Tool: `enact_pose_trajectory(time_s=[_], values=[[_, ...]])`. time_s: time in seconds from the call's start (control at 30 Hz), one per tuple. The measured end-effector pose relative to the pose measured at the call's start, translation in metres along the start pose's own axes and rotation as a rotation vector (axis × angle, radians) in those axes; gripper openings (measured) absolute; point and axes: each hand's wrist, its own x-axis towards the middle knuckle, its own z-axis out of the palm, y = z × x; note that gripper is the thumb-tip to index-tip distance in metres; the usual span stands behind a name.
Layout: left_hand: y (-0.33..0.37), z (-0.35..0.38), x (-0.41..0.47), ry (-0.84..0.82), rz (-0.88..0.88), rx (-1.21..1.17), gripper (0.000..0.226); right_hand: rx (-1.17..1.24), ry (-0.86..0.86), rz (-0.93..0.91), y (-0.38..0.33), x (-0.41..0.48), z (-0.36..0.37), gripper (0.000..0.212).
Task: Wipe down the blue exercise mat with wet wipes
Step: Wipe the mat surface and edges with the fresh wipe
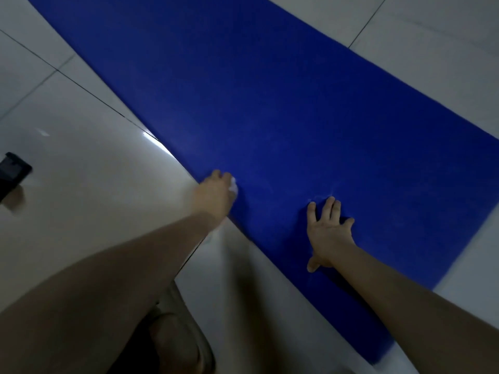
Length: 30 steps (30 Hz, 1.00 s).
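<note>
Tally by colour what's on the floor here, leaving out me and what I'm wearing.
Blue: 1, exercise mat
White: 1, wet wipe in the left hand
Black: 1, object at the left edge
Total: 3

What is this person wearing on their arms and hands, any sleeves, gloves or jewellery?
Nothing that shows. Both the left forearm and right forearm are bare, with no sleeve edge in view. The left hand and right hand wear no gloves, and no watch, bracelet or ring can be made out, though the picture is dim.
</note>
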Motion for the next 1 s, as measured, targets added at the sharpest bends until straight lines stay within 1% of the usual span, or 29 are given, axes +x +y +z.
enact_pose_trajectory(time_s=[0.07,0.17,0.23,0.3,0.43,0.5,0.57,0.63,0.7,0.77,0.83,0.87,0.93,1.0], values=[[-0.008,-0.003,0.007,0.056,-0.103,0.003,0.031,0.003,0.008,-0.001,0.0,0.001,0.001,0.163],[0.014,-0.001,-0.007,0.002,-0.148,-0.001,0.029,0.002,0.014,-0.002,0.0,0.001,0.002,0.163],[0.031,0.004,-0.026,-0.057,-0.131,-0.036,0.028,-0.006,0.018,-0.005,0.001,0.0,0.001,0.163],[0.048,0.011,-0.051,-0.11,-0.075,-0.035,0.026,-0.008,0.018,-0.006,0.001,-0.001,0.0,0.163],[0.083,0.029,-0.096,-0.159,-0.05,-0.124,0.024,0.003,0.026,-0.011,0.004,-0.004,-0.001,0.161],[0.1,0.034,-0.115,-0.186,-0.015,-0.17,0.023,0.022,0.059,-0.025,0.011,-0.009,0.003,0.158],[0.108,0.036,-0.127,-0.197,-0.001,-0.204,0.025,0.052,0.112,-0.037,0.02,-0.017,0.008,0.153],[0.105,0.037,-0.134,-0.194,-0.048,-0.23,0.022,0.118,0.168,-0.012,0.03,-0.028,0.02,0.142],[0.098,0.036,-0.138,-0.163,-0.181,-0.327,0.026,0.221,0.211,0.078,0.038,-0.038,0.035,0.125],[0.095,0.035,-0.142,-0.149,-0.436,-0.559,0.039,0.319,0.239,0.223,0.051,-0.05,0.051,0.106],[0.102,0.036,-0.143,-0.244,-0.726,-0.786,0.055,0.386,0.22,0.4,0.072,-0.062,0.063,0.09],[0.108,0.035,-0.141,-0.303,-0.84,-0.883,0.061,0.411,0.174,0.484,0.087,-0.065,0.071,0.084],[0.119,0.03,-0.135,-0.356,-1.023,-1.121,0.067,0.519,0.036,0.624,0.112,-0.07,0.086,0.08],[0.126,0.022,-0.131,-0.336,-1.12,-1.309,0.065,0.679,-0.08,0.661,0.122,-0.072,0.096,0.08]])
